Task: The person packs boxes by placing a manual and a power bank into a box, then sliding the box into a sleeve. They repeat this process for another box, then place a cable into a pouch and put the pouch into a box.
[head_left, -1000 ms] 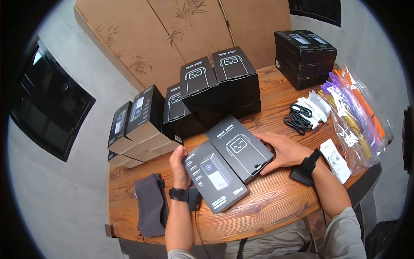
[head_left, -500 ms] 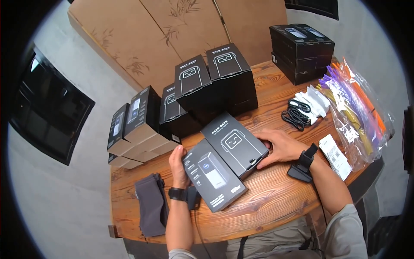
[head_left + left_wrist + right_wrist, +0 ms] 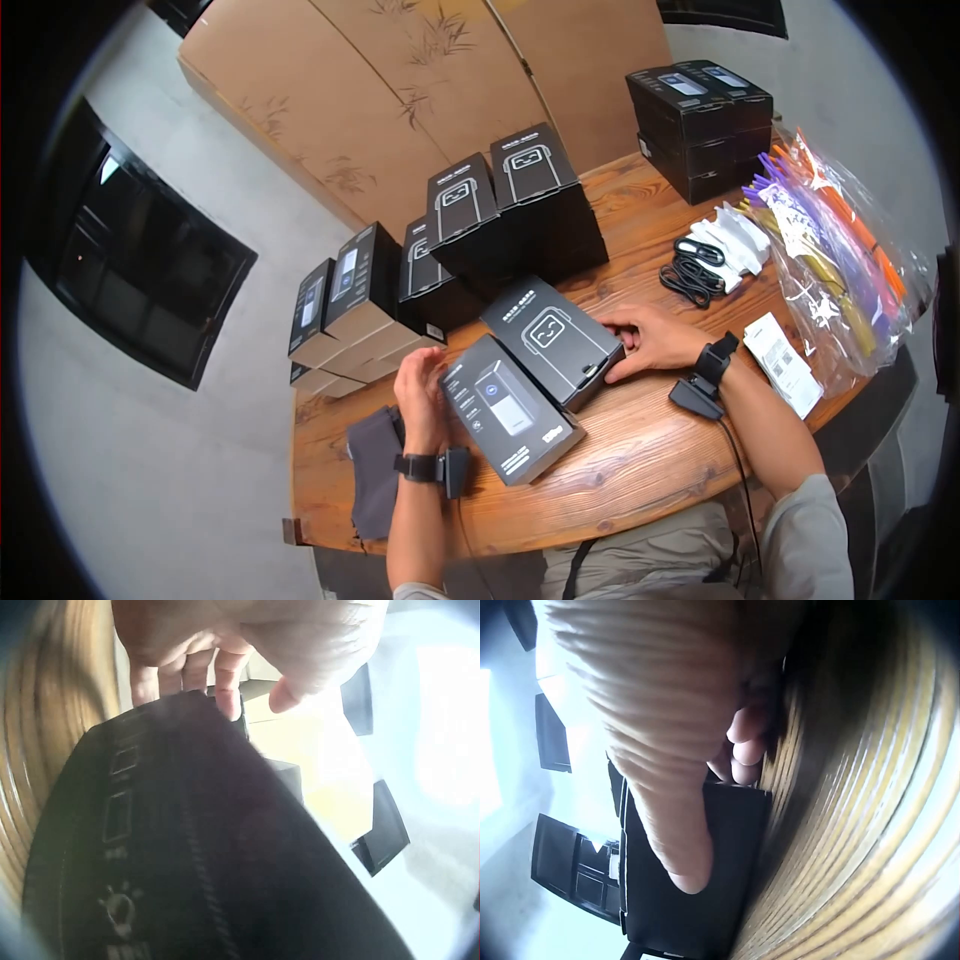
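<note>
Two flat black boxes lie side by side on the wooden table (image 3: 640, 470), slightly staggered. The nearer one, a power-bank-style box (image 3: 508, 415), has a device printed on its top. My left hand (image 3: 420, 395) is at its left side, fingers loosely extended; in the left wrist view the fingertips (image 3: 229, 705) are right at its far edge and the thumb stands off it. The other, a smiling-face box (image 3: 550, 340), has a line drawing on top. My right hand (image 3: 655, 340) holds its near right corner, the thumb (image 3: 686, 862) along the end and fingers on the side.
Stacked black boxes (image 3: 510, 190) and boxes with pale sides (image 3: 345, 310) stand behind. At the right are another box stack (image 3: 700, 120), black cables (image 3: 692, 275), white packets (image 3: 730, 250), bagged coloured strips (image 3: 830, 250) and paper slips (image 3: 780, 365). A grey cloth (image 3: 375, 480) lies left.
My left hand has loosened from the power-bank-style box and drawn slightly away from its side. My right hand stays at the corner of the smiling-face box. The head view has shifted a little.
</note>
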Tool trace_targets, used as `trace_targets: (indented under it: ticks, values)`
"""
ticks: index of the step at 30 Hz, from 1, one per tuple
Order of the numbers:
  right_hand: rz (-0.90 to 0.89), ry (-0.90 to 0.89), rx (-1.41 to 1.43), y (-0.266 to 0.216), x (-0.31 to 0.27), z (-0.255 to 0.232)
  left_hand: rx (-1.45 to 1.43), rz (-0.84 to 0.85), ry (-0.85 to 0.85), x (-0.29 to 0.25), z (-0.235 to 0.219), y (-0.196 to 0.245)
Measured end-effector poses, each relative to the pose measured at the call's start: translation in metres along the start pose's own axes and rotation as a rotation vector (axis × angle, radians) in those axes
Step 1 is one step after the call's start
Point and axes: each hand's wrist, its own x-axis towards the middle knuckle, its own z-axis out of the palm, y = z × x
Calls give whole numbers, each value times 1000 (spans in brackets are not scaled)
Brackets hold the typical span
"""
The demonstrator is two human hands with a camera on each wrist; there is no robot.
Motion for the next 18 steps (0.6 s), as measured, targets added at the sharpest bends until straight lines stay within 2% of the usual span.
trace_targets:
  ticks: [4,7,8,12,18]
  values:
    - [4,-29,62,-3,0,-1,241,75,-30,-48,2,36]
    - [10,-43,75,-1,2,0,395,124,-95,-84,-7,41]
    - [14,-38,74,0,2,1,317,70,-95,-96,-5,45]
    - [30,-35,51,-2,1,2,348,-42,-205,-125,-10,43]
    - [11,-23,41,-2,2,3,437,-12,-335,-159,2,45]
